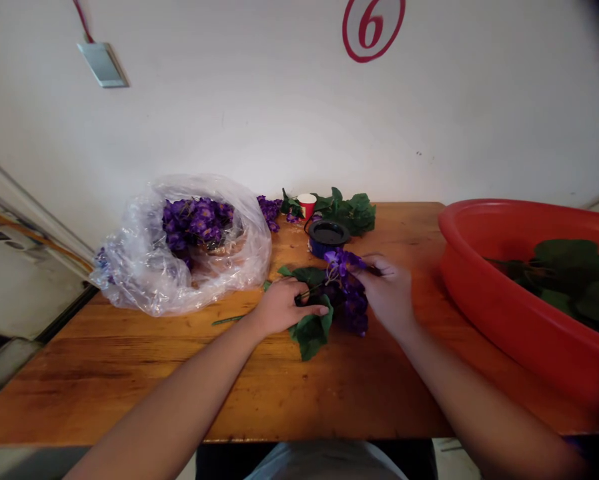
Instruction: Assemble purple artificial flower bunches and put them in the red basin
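- Purple flowers (354,303), a bunch that looks artificial, lie between the two hands, over the middle of the tabletop (259,393).
- Right hand (387,287): its thumb and fingers are closed on the upper right edge of the bunch; the exact spot pinched is hidden by the fingers.
- Left hand (284,307): it grasps the green leaves (312,337) and thin stems beside the blossoms, with the thumb lying across a leaf.
- Weight: probably very light, so fingertips alone should carry the bunch.
- Stiffness: the petals and leaves look like soft, floppy cloth that gives under a squeeze; the stems are likely stiffer, perhaps plastic or wired, and a better place to take hold.
- Grip: fabric should not slip much, but a blossom pulled by its petals might come off, so hold low, near where the stems gather.
- Snags: layered petals could catch on neighbouring leaves; part them gently rather than tugging.
- Around it: a dark pot (327,233) stands just behind the blossoms, a clear plastic bag (144,287) with more purple blossoms sits to the left, and a red tub (509,313) holding leaves stands to the right.
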`<state>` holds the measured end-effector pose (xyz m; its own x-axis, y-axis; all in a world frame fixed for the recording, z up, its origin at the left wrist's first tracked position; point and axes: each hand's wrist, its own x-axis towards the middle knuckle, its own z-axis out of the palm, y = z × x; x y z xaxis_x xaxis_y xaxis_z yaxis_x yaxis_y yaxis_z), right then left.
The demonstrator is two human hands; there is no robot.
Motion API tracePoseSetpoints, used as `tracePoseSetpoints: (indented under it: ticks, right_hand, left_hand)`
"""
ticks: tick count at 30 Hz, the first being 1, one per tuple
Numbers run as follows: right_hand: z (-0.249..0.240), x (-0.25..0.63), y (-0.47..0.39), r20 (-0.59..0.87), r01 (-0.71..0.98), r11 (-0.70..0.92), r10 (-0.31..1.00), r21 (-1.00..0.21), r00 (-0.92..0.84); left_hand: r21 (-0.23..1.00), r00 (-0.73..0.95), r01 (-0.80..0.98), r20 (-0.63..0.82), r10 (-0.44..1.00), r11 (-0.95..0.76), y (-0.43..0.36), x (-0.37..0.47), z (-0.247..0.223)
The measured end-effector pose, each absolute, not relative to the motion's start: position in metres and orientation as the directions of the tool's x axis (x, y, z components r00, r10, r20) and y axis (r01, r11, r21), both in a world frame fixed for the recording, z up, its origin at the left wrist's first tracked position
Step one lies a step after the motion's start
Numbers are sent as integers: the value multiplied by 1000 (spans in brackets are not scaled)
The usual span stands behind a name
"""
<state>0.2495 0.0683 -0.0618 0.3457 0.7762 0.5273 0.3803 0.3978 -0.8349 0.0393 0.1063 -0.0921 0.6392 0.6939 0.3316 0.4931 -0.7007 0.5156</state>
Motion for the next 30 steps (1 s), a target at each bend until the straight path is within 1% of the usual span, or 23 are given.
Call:
tracePoseSetpoints:
  ticks: [7,18,30]
  right_hand:
    - [-75,246,76,527,395,372,735,-840,427]
    - [-77,244,75,524,396,374,752,-838,399]
    - [-78,243,74,555,478,347,723,-807,411]
  left_hand:
    - [510,635,506,326,700,-696,107,41,-92]
    - [542,644,493,299,705,-680,108,42,-91]
    - [555,627,491,311,714,-672,108,41,-93]
